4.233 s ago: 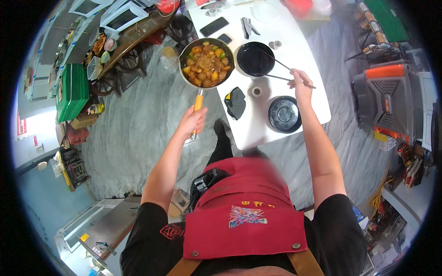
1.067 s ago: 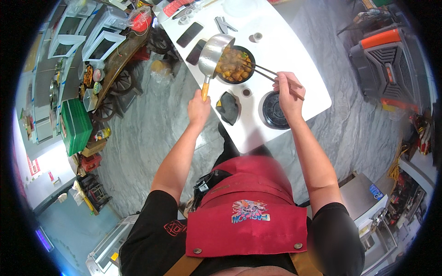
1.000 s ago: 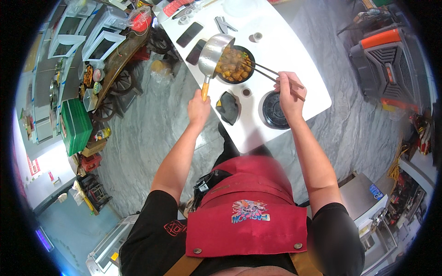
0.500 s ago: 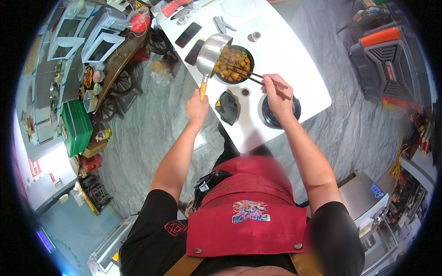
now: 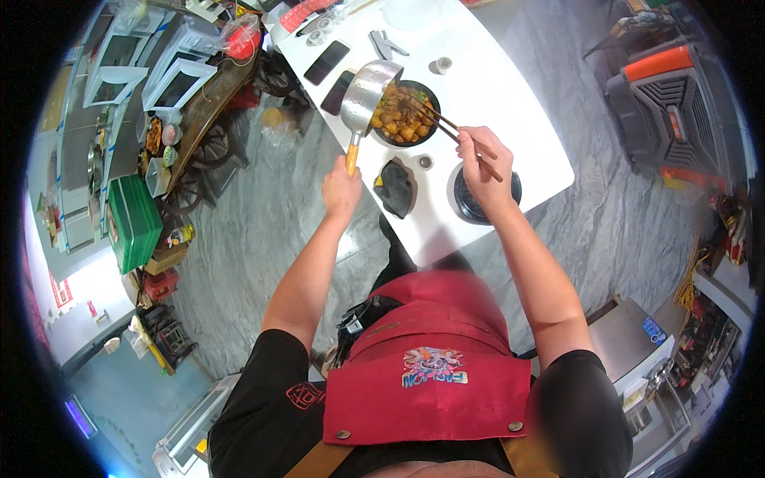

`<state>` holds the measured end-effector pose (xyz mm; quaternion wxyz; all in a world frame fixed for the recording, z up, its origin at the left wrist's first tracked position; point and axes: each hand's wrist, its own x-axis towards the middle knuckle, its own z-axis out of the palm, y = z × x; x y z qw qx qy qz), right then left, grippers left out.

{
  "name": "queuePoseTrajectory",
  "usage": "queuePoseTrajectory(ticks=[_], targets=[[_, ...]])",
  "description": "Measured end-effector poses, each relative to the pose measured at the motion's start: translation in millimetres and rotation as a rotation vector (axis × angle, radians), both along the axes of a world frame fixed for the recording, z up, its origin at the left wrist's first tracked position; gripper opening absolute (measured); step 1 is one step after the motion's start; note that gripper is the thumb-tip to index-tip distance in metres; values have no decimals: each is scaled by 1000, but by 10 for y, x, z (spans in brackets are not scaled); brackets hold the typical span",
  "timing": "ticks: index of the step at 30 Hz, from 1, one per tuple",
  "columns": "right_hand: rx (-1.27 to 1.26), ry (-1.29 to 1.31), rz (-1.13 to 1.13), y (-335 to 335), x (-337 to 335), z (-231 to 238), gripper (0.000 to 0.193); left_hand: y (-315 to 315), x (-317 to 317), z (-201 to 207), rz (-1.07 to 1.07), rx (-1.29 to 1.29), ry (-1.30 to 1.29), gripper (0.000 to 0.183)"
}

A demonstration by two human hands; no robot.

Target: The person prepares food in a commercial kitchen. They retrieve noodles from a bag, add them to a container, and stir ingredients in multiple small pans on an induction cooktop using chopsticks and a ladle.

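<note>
My left hand grips the wooden handle of a silver saucepan, which is tipped over the left rim of a round black pan. Chunky browned food with some green and yellow pieces fills that pan. In my right hand is a pair of dark chopsticks, their tips down in the food. Beneath that hand lies a round black disc-like item on the table, partly covered. Nearer to me rest a dark grey folded cloth and a tiny cup.
The white table also bears two dark phones, a grey metal clip-like tool and a small white cup. A grey and orange case stands to the right. Green crates stand at left, near a wooden wheeled stand.
The chopstick tips have shifted slightly right and up within the food, and the right hand has tilted a little. My left hand and the saucepan stay nearly in place.
</note>
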<state>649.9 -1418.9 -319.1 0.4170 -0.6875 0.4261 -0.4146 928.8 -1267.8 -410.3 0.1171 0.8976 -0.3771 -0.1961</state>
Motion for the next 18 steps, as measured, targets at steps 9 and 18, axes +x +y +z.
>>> queuePoseTrajectory(ticks=[9,18], targets=[[222,-145,13,89,38,9,17,23,-3,-10,2,-30,-16,26],[196,-130,-22,106,51,-122,18,23,-12,-32,-9,-43,-28,26]])
